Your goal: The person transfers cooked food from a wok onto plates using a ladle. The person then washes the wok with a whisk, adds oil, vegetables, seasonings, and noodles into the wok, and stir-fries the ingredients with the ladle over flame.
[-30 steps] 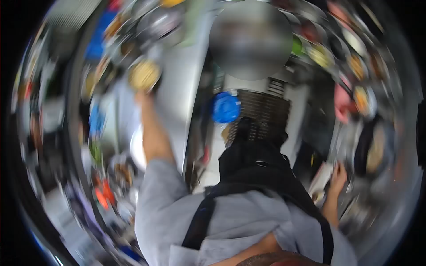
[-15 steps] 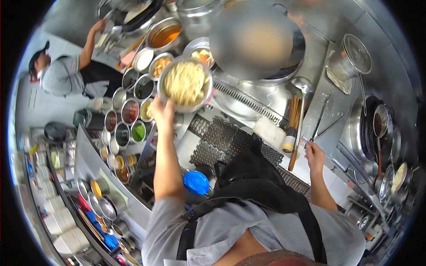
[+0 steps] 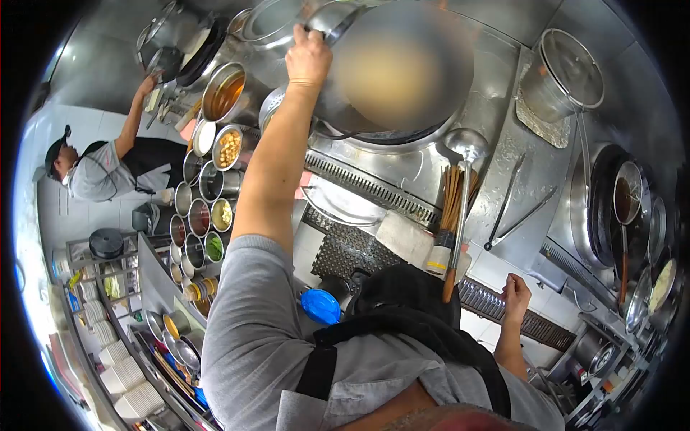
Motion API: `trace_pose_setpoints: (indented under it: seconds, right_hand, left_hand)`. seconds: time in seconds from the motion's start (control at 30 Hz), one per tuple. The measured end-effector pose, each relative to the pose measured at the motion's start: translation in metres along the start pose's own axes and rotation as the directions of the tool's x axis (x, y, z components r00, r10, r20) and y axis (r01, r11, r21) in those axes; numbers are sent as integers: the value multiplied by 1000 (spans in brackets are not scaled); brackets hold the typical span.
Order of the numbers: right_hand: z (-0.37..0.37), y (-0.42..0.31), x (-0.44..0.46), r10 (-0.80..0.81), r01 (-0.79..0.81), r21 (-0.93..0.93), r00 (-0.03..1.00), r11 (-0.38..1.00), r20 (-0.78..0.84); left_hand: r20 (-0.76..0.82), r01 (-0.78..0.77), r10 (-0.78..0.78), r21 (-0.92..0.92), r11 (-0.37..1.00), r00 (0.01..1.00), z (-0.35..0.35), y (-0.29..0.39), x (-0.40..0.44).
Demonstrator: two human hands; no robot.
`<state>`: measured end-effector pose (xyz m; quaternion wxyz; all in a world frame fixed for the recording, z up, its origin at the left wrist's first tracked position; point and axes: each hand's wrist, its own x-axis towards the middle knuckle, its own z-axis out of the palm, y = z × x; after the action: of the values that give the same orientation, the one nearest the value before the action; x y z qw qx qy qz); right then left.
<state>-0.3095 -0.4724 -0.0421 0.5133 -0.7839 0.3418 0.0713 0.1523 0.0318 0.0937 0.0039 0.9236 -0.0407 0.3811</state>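
My left hand (image 3: 309, 61) is stretched out to the top of the view, fingers closed beside a dark handle (image 3: 343, 27) at the wok's left edge. What it grips is hidden behind the fingers. A round blur covers most of the wok (image 3: 402, 136); a pale yellow patch shows through. Low on the right, my right hand (image 3: 515, 296) hangs loosely curled with nothing visible in it. Up and left of it lie metal tongs (image 3: 512, 197) and a ladle (image 3: 466, 147) with a wooden handle.
Metal containers of ingredients (image 3: 228, 147) and a pot of orange-brown liquid (image 3: 225, 95) line the left. Further left a co-worker (image 3: 100, 169) reaches to another wok. On the right are a strainer pot (image 3: 553, 90) and a second wok (image 3: 600, 208). A blue basin (image 3: 320, 307) is below.
My left hand has moved up to the wok's left side, and the bowl of pale yellow strips it held is no longer visible. My right hand has moved down, away from the tongs.
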Motion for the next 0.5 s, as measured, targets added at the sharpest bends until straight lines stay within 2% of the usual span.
trace_pose_setpoints:
  seconds: [0.03,0.07,0.1,0.17,0.2,0.23,0.27,0.3,0.33,0.37,0.4,0.43,0.5]
  right_hand:
    - [2,-1,3,-10,10,-3,1000,1000,15]
    - [3,-2,6,-5,5,-6,999,1000,33]
    - [4,-6,8,-6,7,-12,999,1000,53]
    - [9,-12,8,-55,58,-25,994,998,98]
    - [11,-14,6,-86,92,-50,991,995,100]
    - [13,-18,3,-124,133,-79,986,988,112]
    - [15,-19,-2,-181,195,-100,974,976,133]
    - [21,-19,-9,-218,244,-118,956,963,197]
    - [25,-17,-19,-238,267,-138,952,954,194]
    - [26,-12,-29,-257,291,-163,945,943,201]
    - [22,7,-32,-222,297,-289,939,910,263]
    - [23,25,-29,-191,317,-408,928,856,320]
    - [17,53,-51,-169,357,-359,871,862,461]
  left_hand:
    - [-150,20,-29,-58,998,988,-12,-7,2]
    - [-233,84,-104,-92,992,967,-29,-16,-2]
    - [-243,102,-117,-72,992,963,-44,-26,-12]
    - [-261,100,-144,-175,979,954,-83,-49,-47]
    - [-174,287,-331,-237,928,927,-108,-54,-72]
    - [-152,472,-525,-283,835,837,-131,-59,-102]
    - [105,673,-758,-549,496,644,-156,-70,-137]
    - [158,704,-850,-646,296,502,-181,-80,-179]
    - [220,716,-896,-684,139,385,-208,-93,-231]
    - [348,638,-913,-757,-140,213,-242,-100,-285]
    - [358,596,-931,-764,-247,73,-278,-109,-342]
    - [318,522,-947,-800,-297,-52,-310,-117,-406]
    - [143,514,-966,-824,-238,-218,-377,-125,-530]
